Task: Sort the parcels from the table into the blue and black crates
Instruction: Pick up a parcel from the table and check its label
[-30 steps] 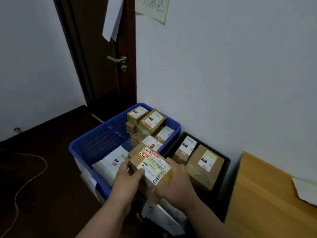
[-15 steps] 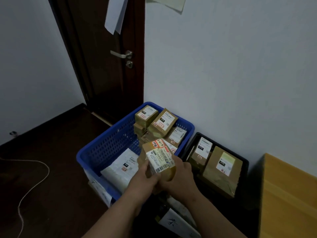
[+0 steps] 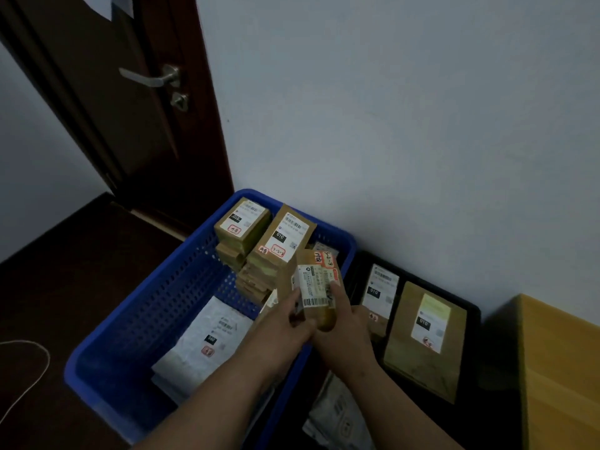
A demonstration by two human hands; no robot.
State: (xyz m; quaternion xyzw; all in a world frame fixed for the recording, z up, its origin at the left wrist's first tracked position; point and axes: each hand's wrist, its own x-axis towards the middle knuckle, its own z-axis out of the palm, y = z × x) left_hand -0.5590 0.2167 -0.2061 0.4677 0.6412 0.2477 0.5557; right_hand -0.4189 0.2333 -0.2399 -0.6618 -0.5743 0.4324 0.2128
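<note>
Cardboard parcel (image 3: 313, 287), labelled, boxy, both hands' grip, above perforated blue crate (image 3: 156, 306)

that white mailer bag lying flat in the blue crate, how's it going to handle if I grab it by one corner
The white mailer bag is wrinkled and lies flat, so it will probably flop and sag from a corner. It looks thin, likely light for its size. Its plastic-looking skin may be slick; a pinch nearer the middle seems safer. It sits low in the blue crate.

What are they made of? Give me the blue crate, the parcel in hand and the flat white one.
Blue crate: moulded plastic, judging by its perforated walls. Held parcel: brown cardboard, matte, with a paper label. White parcel: probably a soft plastic mailer, since it lies flat and wrinkled.
</note>
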